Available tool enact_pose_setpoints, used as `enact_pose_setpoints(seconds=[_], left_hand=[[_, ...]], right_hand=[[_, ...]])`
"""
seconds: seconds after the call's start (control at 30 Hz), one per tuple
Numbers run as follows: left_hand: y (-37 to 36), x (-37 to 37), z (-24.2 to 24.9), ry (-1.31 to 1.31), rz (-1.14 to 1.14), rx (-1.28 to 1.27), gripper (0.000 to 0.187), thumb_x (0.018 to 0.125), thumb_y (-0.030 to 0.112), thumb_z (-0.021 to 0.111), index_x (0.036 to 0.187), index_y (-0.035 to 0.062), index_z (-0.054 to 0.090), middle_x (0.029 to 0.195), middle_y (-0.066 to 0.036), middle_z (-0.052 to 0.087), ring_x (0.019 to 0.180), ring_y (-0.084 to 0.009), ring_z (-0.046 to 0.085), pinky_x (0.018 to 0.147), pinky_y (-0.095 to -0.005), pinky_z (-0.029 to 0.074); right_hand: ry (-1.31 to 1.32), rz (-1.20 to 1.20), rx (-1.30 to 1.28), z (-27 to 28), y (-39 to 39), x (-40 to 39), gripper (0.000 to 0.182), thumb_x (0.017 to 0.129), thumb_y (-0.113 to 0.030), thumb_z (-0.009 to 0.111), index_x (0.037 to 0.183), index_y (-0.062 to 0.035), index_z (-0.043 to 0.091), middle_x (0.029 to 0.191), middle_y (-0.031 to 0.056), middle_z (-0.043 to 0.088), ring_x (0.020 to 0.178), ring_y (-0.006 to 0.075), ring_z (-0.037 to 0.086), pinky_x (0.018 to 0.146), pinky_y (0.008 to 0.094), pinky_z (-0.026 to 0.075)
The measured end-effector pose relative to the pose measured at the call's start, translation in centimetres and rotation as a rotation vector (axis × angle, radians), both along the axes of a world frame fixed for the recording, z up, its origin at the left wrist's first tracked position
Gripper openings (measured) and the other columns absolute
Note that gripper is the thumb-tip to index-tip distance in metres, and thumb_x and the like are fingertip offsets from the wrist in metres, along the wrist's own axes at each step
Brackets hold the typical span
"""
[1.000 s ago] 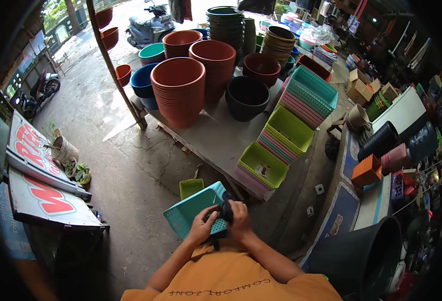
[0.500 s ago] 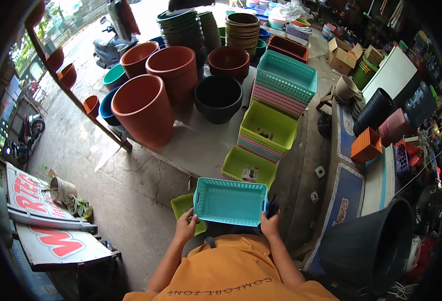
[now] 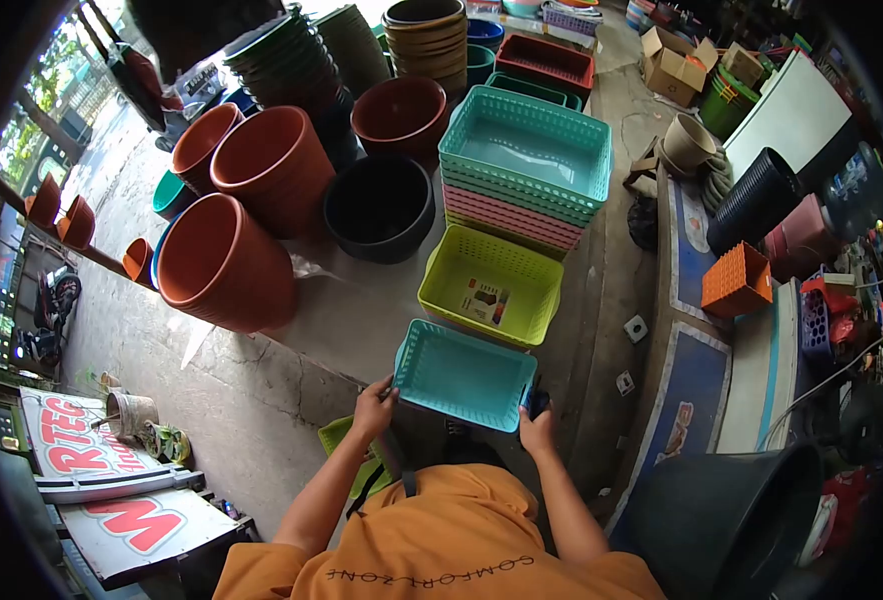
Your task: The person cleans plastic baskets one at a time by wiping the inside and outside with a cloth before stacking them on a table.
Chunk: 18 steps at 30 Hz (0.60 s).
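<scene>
A teal rectangular basket (image 3: 463, 373) is held level in front of my body. My left hand (image 3: 373, 408) grips its left end, and my right hand (image 3: 535, 425) grips its right end, with a small dark object (image 3: 536, 402) by the fingers. Just beyond, a lime green basket (image 3: 489, 285) with a label inside tops a stack; the teal basket overlaps the view of its near side. Farther back rises a stack of turquoise baskets (image 3: 526, 150) over pink ones.
Terracotta pots (image 3: 226, 265) and a black pot (image 3: 379, 208) stand on the table (image 3: 336, 320) ahead. Another lime basket (image 3: 346, 440) is low at my left. A large dark tub (image 3: 711, 520) is at right, signboards (image 3: 146, 525) at lower left.
The view has shifted toward the table. My hands have carried the teal basket forward, nearer the stacks, where it now hides the smaller lime basket seen before.
</scene>
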<state>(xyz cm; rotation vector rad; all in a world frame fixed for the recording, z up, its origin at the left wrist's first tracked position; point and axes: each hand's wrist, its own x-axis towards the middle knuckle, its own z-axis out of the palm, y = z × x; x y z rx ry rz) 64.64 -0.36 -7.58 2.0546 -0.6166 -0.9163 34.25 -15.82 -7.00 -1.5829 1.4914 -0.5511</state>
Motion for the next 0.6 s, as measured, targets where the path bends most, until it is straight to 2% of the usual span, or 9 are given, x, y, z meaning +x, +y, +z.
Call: enact_pose_setpoints(seconds=[0.07, 0.2, 0.3, 0.37, 0.47, 0.53, 0.6], left_hand=[[-1.1, 0.5, -0.9, 0.022, 0.008, 0.016, 0.040, 0.092, 0.020, 0.067, 0.130, 0.0086, 0.062, 0.114, -0.021, 0.068, 0.097, -0.0261, 0.070, 0.086, -0.0339, 0.051], [-1.5, 1.4, -2.1, -0.101, -0.028, 0.106, 0.041, 0.093, 0.020, 0.065, 0.132, 0.0090, 0.061, 0.109, -0.022, 0.069, 0.096, -0.0290, 0.070, 0.086, -0.0355, 0.052], [-1.8, 1.8, -2.5, -0.125, -0.052, 0.155, 0.042, 0.092, 0.018, 0.064, 0.133, 0.0088, 0.060, 0.104, -0.022, 0.070, 0.093, -0.0302, 0.070, 0.086, -0.0372, 0.052], [-2.3, 1.8, -1.9, -0.105, -0.057, 0.210, 0.043, 0.092, 0.017, 0.064, 0.133, 0.0086, 0.059, 0.101, -0.022, 0.071, 0.091, -0.0308, 0.070, 0.085, -0.0383, 0.052], [-2.6, 1.0, -2.0, -0.153, -0.181, 0.218, 0.048, 0.091, 0.018, 0.066, 0.136, 0.0066, 0.055, 0.111, -0.023, 0.067, 0.093, -0.0347, 0.068, 0.086, -0.0402, 0.052], [-2.7, 0.5, -2.7, -0.153, -0.198, 0.188, 0.059, 0.091, 0.021, 0.068, 0.143, 0.0046, 0.046, 0.126, -0.025, 0.057, 0.105, -0.0394, 0.063, 0.091, -0.0420, 0.050], [-2.3, 0.1, -3.8, -0.200, -0.225, 0.208, 0.063, 0.091, 0.024, 0.068, 0.145, 0.0038, 0.043, 0.131, -0.026, 0.052, 0.111, -0.0405, 0.059, 0.094, -0.0428, 0.049]], right_hand=[[0.004, 0.023, -0.011, -1.5, -0.8, 0.2, 0.040, 0.085, -0.015, 0.072, 0.116, 0.0029, 0.054, 0.107, 0.0250, 0.060, 0.102, 0.0437, 0.060, 0.089, 0.0468, 0.047], [0.037, 0.137, 0.010, -2.3, -1.3, 0.6, 0.045, 0.085, -0.018, 0.073, 0.119, 0.0034, 0.053, 0.109, 0.0266, 0.060, 0.103, 0.0458, 0.060, 0.089, 0.0473, 0.047], [0.156, 0.083, 0.136, -2.0, -1.1, 1.2, 0.048, 0.083, -0.022, 0.076, 0.117, 0.0057, 0.057, 0.107, 0.0292, 0.064, 0.104, 0.0447, 0.062, 0.090, 0.0452, 0.048], [0.201, 0.079, 0.139, -2.7, -1.3, 1.3, 0.046, 0.084, -0.023, 0.074, 0.115, 0.0066, 0.058, 0.105, 0.0309, 0.064, 0.104, 0.0475, 0.062, 0.088, 0.0473, 0.048], [0.313, 0.094, 0.241, -3.7, -1.8, 1.2, 0.043, 0.086, -0.022, 0.071, 0.115, 0.0066, 0.058, 0.105, 0.0310, 0.064, 0.104, 0.0477, 0.061, 0.088, 0.0480, 0.049], [0.248, 0.124, 0.151, -4.4, -2.2, 1.1, 0.034, 0.087, -0.016, 0.065, 0.119, -0.0057, 0.059, 0.115, 0.0258, 0.063, 0.108, 0.0452, 0.060, 0.088, 0.0478, 0.049], [0.251, 0.137, 0.177, -5.3, -3.0, 0.8, 0.032, 0.087, -0.015, 0.063, 0.118, -0.0074, 0.060, 0.113, 0.0253, 0.064, 0.108, 0.0444, 0.060, 0.088, 0.0478, 0.049]])
